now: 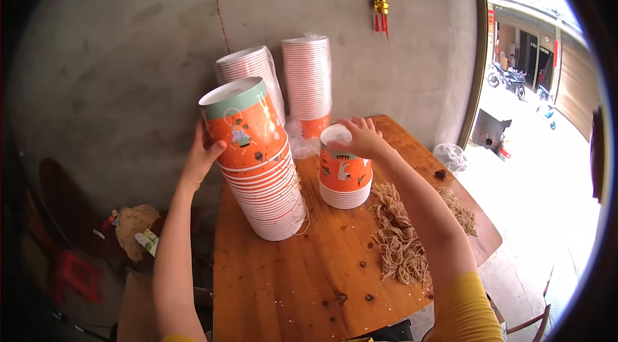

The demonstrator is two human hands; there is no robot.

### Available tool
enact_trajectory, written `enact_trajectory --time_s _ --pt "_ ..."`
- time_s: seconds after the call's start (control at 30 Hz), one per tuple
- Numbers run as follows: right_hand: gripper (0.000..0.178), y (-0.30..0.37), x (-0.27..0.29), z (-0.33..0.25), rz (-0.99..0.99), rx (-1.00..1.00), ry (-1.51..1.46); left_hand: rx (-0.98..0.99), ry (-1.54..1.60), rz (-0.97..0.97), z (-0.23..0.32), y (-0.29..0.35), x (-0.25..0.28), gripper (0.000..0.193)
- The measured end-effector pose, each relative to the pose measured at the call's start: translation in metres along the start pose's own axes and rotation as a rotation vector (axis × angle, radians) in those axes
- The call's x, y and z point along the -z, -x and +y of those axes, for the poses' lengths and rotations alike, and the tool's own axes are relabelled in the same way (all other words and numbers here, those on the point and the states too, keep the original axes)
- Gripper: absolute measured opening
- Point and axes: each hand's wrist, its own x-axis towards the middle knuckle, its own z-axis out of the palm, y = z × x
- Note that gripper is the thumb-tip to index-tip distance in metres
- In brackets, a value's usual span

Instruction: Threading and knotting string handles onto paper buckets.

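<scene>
A tall stack of nested paper buckets (264, 194) leans on the wooden table; the top bucket (248, 126) is orange with a green band and cartoon figures. My left hand (205, 158) is closed around that bucket's left side, thumb in front. To the right stands a short stack of the same paper buckets (346, 178), upright. Over its open top reaches my right hand (362, 139), fingers apart, at the rim; whether it touches is hard to tell. Thin strings (305, 220) hang along the tall stack's right side.
Two more tall bucket stacks in clear plastic, a left one (270, 75) and a right one (308, 78), stand by the grey wall. Tan twine bundles (402, 245) lie on the table (283, 290) at the right. A red stool (77, 276) is at the lower left.
</scene>
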Motion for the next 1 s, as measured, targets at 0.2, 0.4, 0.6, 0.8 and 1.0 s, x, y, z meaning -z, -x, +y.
enact_trajectory --time_s 0.2,0.4,0.6,0.8,1.0 --pt "0.059 0.007 -0.019 0.016 0.056 0.122 -0.074 -0.021 -0.028 0.113 -0.008 0.030 -0.016 0.093" --pt "0.044 0.006 -0.011 0.009 0.249 0.112 -0.157 -0.171 -0.232 0.402 0.004 0.088 -0.050 0.059" --pt "0.037 0.002 -0.001 -0.004 0.482 0.225 -0.148 -0.321 -0.345 0.290 0.017 0.132 -0.117 0.038" --pt "0.034 0.006 0.035 -0.003 0.579 0.290 -0.193 -0.307 -0.287 0.183 0.012 0.148 -0.169 0.028" --pt "0.031 0.020 0.078 -0.003 0.778 0.359 -0.224 -0.148 -0.203 0.117 0.019 0.125 -0.194 0.027"
